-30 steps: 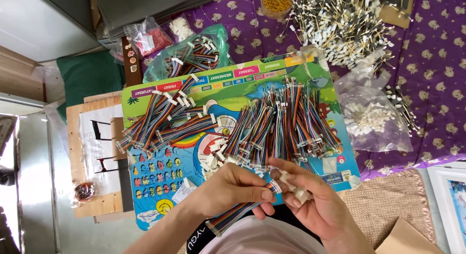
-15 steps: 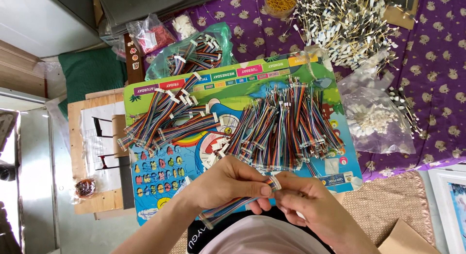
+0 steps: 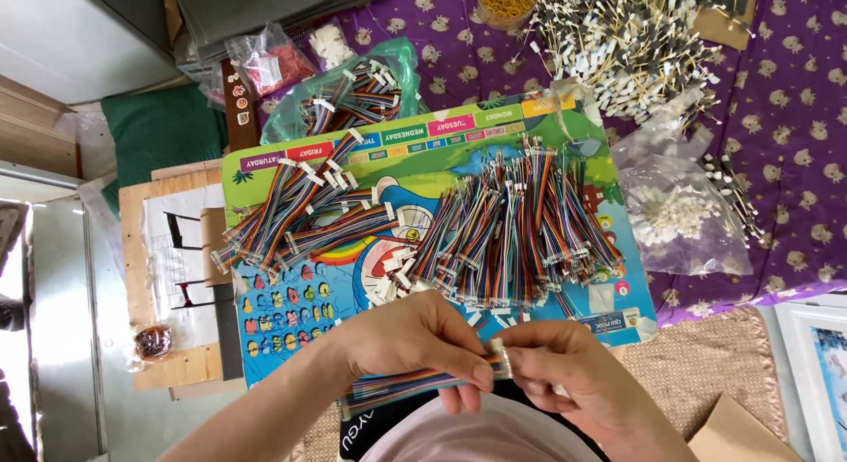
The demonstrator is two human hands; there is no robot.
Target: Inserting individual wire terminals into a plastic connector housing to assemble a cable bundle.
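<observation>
Pinching rainbow ribbon cable (white-tipped)

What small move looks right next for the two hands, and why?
Probably press the small white connector fully onto the flat rainbow-coloured ribbon cable. The left hand pinches the cable's end and the right hand holds the connector against it, so the parts already meet; how far it is seated cannot be told.

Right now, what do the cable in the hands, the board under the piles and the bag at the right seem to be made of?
Cable: flat ribbon of rainbow-coloured plastic-coated wires, with a pale, probably plastic connector at its end.
Board: stiff and flat with glossy cartoon print, probably laminated card or plastic.
Bag: thin clear plastic film, crinkled and shiny, with white pieces showing through.
</observation>
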